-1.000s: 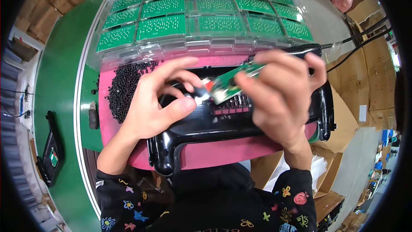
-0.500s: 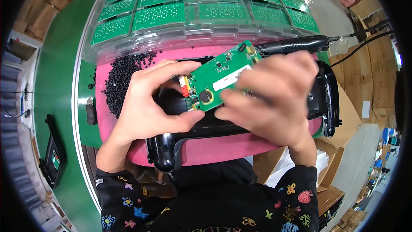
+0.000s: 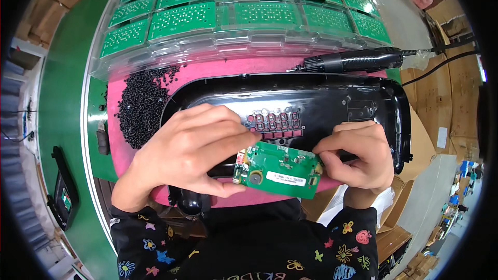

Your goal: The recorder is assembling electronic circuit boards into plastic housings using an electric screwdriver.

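A green circuit board (image 3: 280, 163) with a white label, a round black part and small connectors is held level between my hands. My left hand (image 3: 189, 148) grips its left end, thumb below and fingers along the upper edge. At the board's right end, my right hand (image 3: 358, 155) has its thumb and curled fingers pinched on the edge. Behind and below the board lies a shiny black plastic housing (image 3: 321, 96), open side up, with a grid of small rectangular openings near its middle. The board and my hands cover the housing's near part.
The housing rests on a pink mat (image 3: 270, 62). Small black screws (image 3: 140, 106) are heaped at left. A corded black electric screwdriver (image 3: 358, 61) lies behind the housing. Clear trays of green boards (image 3: 264, 36) stand at the back; another black housing (image 3: 62, 192) sits far left.
The board has turned from a steep tilt to nearly level and come nearer to me. My right hand, blurred over the board before, has moved right to its edge.
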A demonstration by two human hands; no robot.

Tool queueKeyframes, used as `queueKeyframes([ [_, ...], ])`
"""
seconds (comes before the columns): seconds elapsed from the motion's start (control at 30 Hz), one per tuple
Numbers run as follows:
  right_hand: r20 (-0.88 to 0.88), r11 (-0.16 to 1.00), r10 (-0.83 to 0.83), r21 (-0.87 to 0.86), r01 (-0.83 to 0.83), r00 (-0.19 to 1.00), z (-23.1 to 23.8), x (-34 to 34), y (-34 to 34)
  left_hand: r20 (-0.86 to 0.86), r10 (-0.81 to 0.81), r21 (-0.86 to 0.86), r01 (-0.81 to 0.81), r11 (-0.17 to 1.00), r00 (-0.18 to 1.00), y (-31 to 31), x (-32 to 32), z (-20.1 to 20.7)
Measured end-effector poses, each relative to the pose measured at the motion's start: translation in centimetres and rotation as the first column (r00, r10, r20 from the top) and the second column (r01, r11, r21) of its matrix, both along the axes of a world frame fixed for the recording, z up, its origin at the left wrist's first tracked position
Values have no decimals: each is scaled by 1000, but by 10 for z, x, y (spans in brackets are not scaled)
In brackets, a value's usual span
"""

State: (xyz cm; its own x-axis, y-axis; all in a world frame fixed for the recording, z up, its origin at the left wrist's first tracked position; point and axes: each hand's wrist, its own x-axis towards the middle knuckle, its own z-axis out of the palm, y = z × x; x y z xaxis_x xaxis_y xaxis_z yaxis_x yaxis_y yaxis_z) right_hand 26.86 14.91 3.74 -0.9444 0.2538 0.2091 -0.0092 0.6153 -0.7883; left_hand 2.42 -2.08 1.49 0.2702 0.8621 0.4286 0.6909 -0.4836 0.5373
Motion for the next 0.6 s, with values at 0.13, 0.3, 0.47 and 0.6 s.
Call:
queueKeyframes([
  [0.13, 58, 1000, -9, -16, 10, 998, 3, -1, 6, -25, 54, -49, -55, 997, 998, 4, -5, -1],
  [0.3, 181, 991, -107, 94, 91, 978, -8, -2, 9, -19, 128, -146, -130, 981, 992, 17, -10, -5],
  [0.47, 203, 956, -184, 266, 127, 962, -18, -10, 12, -143, 241, -273, -272, 923, 960, 17, -4, -5],
  [0.6, 227, 962, -167, 251, 108, 959, -22, -15, 9, -196, 261, -329, -314, 891, 945, 12, -2, -7],
])
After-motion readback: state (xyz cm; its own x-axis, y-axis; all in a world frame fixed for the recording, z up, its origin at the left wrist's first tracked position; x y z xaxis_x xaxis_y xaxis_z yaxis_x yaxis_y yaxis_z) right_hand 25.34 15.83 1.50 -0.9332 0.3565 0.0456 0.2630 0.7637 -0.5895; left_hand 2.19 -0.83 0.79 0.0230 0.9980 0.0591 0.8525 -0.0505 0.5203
